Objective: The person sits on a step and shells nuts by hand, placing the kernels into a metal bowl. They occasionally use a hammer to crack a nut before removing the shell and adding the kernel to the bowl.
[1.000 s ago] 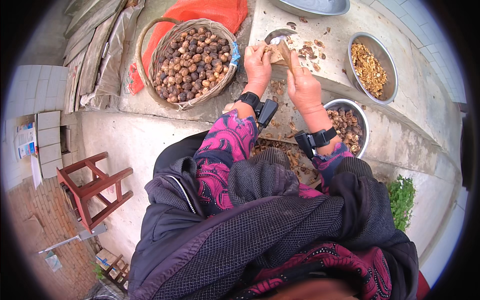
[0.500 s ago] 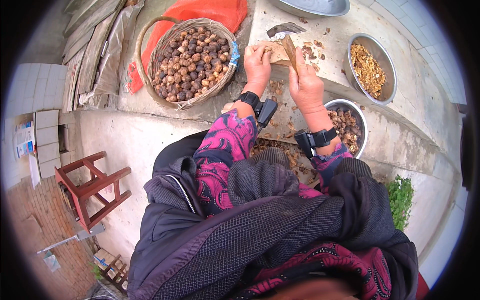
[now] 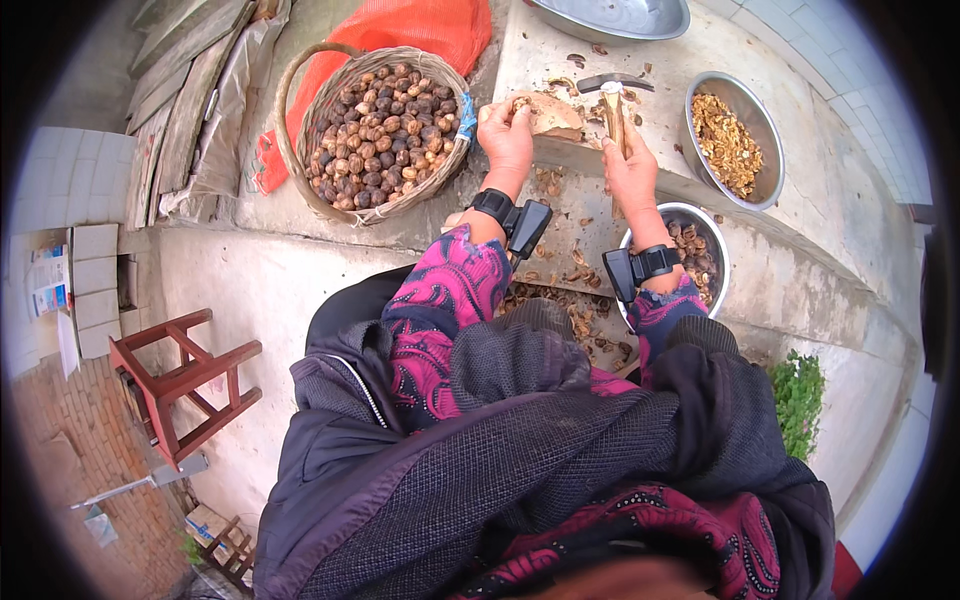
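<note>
My left hand (image 3: 505, 140) pinches a walnut (image 3: 521, 104) at the near-left part of a tan brick-like block (image 3: 556, 117) on the concrete step (image 3: 655, 130). My right hand (image 3: 630, 175) is wrapped round the wooden handle of a hammer (image 3: 616, 118), its dark curved head raised just right of the block. Left of my hands stands a wicker basket (image 3: 307, 187) full of whole walnuts. A steel bowl of kernels (image 3: 769, 125) is to the right. A bowl of cracked shells (image 3: 723, 262) sits below, partly behind my right wrist. Bits of shell lie scattered around the block.
An empty metal basin (image 3: 610, 28) is at the top. A red mesh bag (image 3: 420, 22) lies behind the basket, with weathered planks (image 3: 195, 100) at upper left. A red wooden stool (image 3: 190, 390) lies to the left, a green plant (image 3: 797, 405) at lower right.
My right hand and hammer have moved rightward, away from the left hand, uncovering more of the block. My left hand has shifted slightly left and stays pinched.
</note>
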Tool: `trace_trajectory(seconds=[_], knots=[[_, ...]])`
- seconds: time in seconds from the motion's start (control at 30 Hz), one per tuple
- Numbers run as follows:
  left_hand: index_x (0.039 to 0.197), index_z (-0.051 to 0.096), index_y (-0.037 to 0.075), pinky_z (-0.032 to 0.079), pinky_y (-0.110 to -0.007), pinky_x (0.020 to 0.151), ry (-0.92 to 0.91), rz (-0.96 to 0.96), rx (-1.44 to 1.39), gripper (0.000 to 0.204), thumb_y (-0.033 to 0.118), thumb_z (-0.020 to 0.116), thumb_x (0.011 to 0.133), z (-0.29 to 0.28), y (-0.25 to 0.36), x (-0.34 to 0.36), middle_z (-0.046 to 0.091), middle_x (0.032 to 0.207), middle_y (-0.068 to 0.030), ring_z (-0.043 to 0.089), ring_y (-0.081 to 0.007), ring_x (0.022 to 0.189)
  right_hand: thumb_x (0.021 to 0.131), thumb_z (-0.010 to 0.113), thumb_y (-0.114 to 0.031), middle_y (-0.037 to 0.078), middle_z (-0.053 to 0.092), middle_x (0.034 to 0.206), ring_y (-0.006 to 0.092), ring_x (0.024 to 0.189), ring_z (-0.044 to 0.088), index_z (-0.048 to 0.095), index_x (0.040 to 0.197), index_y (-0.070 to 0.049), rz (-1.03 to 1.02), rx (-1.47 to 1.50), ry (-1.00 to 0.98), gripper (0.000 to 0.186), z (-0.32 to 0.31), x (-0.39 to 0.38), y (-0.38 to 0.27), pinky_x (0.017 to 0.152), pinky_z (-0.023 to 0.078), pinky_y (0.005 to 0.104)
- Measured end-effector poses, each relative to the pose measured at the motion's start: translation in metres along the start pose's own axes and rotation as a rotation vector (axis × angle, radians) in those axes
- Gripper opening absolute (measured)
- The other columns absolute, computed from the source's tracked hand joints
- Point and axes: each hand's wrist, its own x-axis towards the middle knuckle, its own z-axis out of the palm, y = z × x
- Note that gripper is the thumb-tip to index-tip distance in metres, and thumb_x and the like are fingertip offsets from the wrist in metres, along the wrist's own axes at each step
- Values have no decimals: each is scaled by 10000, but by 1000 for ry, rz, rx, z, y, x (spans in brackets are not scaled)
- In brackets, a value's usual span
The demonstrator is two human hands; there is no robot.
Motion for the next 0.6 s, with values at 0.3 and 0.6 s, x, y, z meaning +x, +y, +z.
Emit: trace_trajectory(seconds=[0.3,0.6], knots=[[1112,551,-68,581,-371,827,-415,-627,-1038,207,74,568,962,-15,83,2,648,1024,-205,669,-298,927,939,596,-160,149,693,881,217,745,679,565,1257,-56,213,-447,-44,336,-29,15,61,664,546,349],[1102,550,-67,555,-426,924,-511,-703,-1205,205,96,455,1022,-19,152,-44,618,1086,-181,632,-309,1024,887,676,-151,129,704,1040,244,941,665,703,1120,-64,-491,-90,-40,250,-53,-24,-103,847,516,367]])
